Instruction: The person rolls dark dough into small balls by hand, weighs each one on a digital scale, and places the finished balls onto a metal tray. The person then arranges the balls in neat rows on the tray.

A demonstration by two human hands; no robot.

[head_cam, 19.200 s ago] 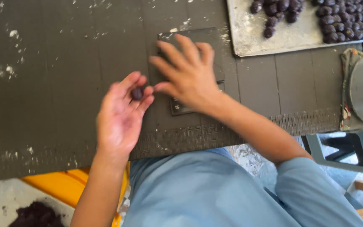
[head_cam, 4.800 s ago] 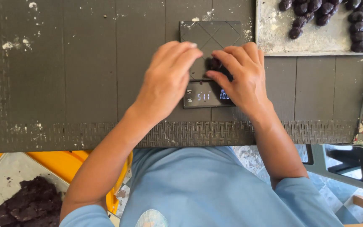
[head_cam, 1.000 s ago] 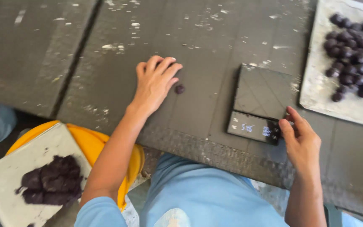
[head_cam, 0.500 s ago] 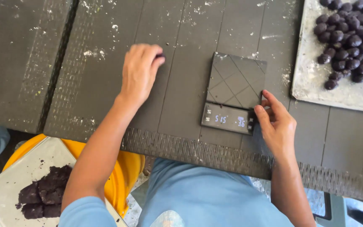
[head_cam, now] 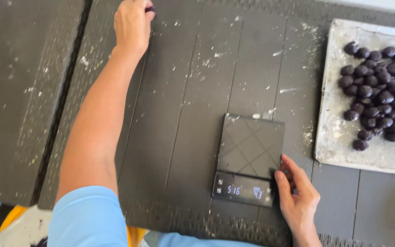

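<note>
My left hand is stretched out to the far side of the dark table, palm down over a small dark dough ball that shows at its fingertips. My right hand rests at the near right corner of a small black digital scale, fingers touching its edge by the lit display. The scale's platform is bare.
A floured light tray with several dark dough balls lies at the right. White flour specks dot the table. A yellow object and a light board show at the bottom left, below the table's edge.
My left hand has reached farther away across the table, rolling the dark ball along. My right hand stays at the scale's right corner. The view has shifted closer to the table.
</note>
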